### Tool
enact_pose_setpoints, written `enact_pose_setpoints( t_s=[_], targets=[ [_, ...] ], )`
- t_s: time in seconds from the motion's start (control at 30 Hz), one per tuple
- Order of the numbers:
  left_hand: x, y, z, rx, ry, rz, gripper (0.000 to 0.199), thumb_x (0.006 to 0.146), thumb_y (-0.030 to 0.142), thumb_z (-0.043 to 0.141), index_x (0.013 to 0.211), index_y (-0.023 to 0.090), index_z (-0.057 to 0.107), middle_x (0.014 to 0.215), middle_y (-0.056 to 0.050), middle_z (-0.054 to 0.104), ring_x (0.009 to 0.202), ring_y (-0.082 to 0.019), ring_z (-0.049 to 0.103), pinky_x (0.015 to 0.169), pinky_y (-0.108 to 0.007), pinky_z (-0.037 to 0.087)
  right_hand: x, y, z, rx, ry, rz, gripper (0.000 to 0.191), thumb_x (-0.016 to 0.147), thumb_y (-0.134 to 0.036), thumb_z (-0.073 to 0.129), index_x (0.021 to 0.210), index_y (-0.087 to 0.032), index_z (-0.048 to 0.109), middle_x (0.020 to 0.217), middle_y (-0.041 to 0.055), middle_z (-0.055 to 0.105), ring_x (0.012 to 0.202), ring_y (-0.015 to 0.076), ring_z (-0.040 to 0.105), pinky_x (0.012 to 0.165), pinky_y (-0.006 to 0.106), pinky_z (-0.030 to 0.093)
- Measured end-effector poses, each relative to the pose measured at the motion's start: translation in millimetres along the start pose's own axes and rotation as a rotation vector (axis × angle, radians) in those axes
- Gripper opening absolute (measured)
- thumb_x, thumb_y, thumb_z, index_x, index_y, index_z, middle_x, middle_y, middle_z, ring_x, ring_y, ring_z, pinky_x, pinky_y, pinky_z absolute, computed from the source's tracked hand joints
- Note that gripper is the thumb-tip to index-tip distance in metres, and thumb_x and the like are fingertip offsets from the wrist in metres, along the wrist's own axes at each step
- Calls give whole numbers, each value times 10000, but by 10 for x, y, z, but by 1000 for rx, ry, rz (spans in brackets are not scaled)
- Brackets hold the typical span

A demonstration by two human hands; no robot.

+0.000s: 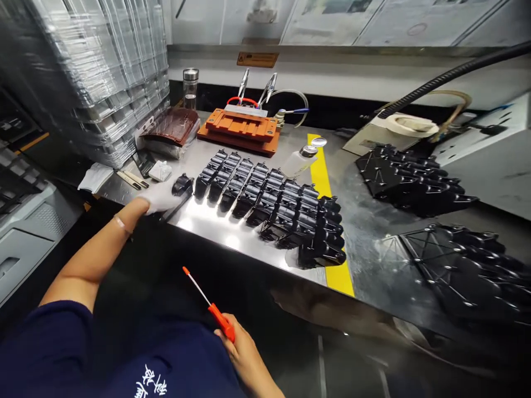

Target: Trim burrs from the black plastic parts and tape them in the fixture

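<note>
My left hand (160,198), in a white glove, is at the near left edge of the metal bench. It is closed on one end of a glossy black moulded part (182,186), and its fingertips are partly hidden. Right beside that part stands a row of several similar black moulded parts (253,193), lined up close together. In front of the bench, over my lap, my bare right hand (240,340) is wrapped round the red handle of a screwdriver-like tool (219,318). Its thin metal shaft ends in an orange tip pointing up and left.
An orange fixture (243,128) with two toggle clamps stands behind the row. A pump bottle (302,160) sits near yellow tape (340,276). More black parts (415,177) are stacked at right. Wrapped clear trays (120,72) rise at left, near a glass bottle (191,88).
</note>
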State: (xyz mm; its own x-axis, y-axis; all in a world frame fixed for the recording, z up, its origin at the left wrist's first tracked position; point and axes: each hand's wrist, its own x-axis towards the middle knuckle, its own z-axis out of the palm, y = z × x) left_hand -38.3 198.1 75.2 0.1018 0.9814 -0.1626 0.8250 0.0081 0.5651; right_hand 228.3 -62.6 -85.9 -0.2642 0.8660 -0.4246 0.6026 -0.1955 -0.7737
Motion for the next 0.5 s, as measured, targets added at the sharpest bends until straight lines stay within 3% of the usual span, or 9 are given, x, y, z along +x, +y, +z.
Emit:
enact_pose_setpoints(
  t_s=[0.03, 0.1, 0.17, 0.2, 0.27, 0.33, 0.43, 0.5],
  targets=[
    [-219, -146, 13, -110, -52, 30, 624, 713, 346, 696, 1304, 253, 518, 1192, -47, 663, 1096, -270, 613, 973, -342, 445, -6, 62, -37, 15, 42, 14, 494, 859, -650, 359, 1038, -238, 566, 868, 43, 646, 800, 209, 611, 760, 298, 457],
    [-645, -481, 98, -365, -322, 37, 631, 729, 339, 701, 1326, 273, 508, 1243, -31, 639, 1131, -254, 598, 967, -324, 456, -20, 171, -114, 36, 109, 46, 604, 832, -726, 312, 1028, -222, 579, 785, 37, 625, 724, 207, 594, 703, 304, 459],
    [-982, -847, 279, -623, -607, -115, 609, 659, 297, 778, 1236, 240, 590, 1227, -37, 651, 1127, -249, 601, 955, -307, 469, -22, 206, -171, 34, 76, 49, 643, 830, -746, 274, 957, -210, 605, 674, 18, 583, 628, 189, 550, 622, 293, 434],
    [-1102, -1027, 401, -751, -633, -265, 578, 617, 270, 811, 1165, 222, 631, 1190, -37, 672, 1106, -238, 613, 941, -290, 477, -12, 187, -187, 18, 13, 37, 635, 837, -739, 276, 905, -207, 616, 636, 9, 562, 594, 177, 526, 591, 283, 412],
    [-1254, -1352, 674, -938, -545, -608, 405, 607, 308, 819, 964, 167, 691, 959, -58, 736, 915, -229, 678, 821, -293, 530, 43, 84, -191, -45, -151, 4, 593, 847, -715, 316, 789, -207, 617, 614, 1, 550, 568, 160, 506, 566, 267, 378],
    [-1314, -1602, 923, -988, -452, -785, 307, 685, 410, 752, 817, 142, 683, 745, -64, 723, 710, -213, 682, 692, -306, 553, 133, -62, -161, -122, -230, 24, 550, 854, -689, 351, 744, -212, 602, 637, 0, 572, 591, 161, 533, 576, 258, 372],
    [-1304, -1809, 1130, -1017, -362, -852, 286, 786, 437, 652, 797, 151, 667, 683, -42, 707, 634, -174, 662, 674, -280, 557, 267, -265, -83, -255, -133, 155, 494, 891, -635, 336, 818, -220, 595, 657, 12, 600, 658, 189, 592, 598, 260, 373],
    [-1265, -1845, 1156, -1038, -325, -863, 286, 818, 438, 620, 827, 156, 667, 704, -32, 713, 657, -160, 664, 706, -260, 556, 317, -362, -36, -312, -158, 129, 486, 888, -638, 353, 816, -218, 586, 646, 21, 606, 656, 196, 603, 583, 260, 357]
  ],
)
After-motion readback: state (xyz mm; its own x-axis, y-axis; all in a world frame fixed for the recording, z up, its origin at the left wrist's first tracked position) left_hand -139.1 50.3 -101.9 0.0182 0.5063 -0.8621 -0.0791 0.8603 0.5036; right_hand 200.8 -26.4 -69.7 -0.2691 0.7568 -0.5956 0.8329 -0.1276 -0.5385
